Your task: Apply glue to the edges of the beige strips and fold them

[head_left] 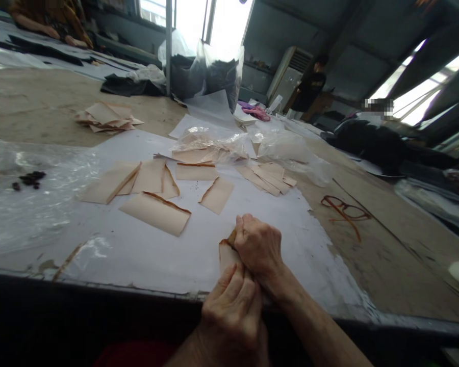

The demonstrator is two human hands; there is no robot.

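My left hand point(233, 306) is closed on a beige piece with a brown edge point(226, 255), near the front edge of the table. Against its upper end my right hand point(258, 247) is closed in a fist, pinching the brown edge; part of the piece is hidden under the fingers. Beyond the hands, flat beige pieces with brown edges point(156, 213) lie on a white sheet point(145, 260). One smaller piece point(218, 196) lies just ahead of my hands. A fanned group of beige pieces point(268, 178) rests to the right of it.
Clear plastic point(34, 204) with small dark bits point(29, 179) covers the left side. Eyeglasses point(346, 209) lie at the right. A beige stack point(107, 116) and crumpled plastic bags point(214, 142) are farther back. People are visible in the background.
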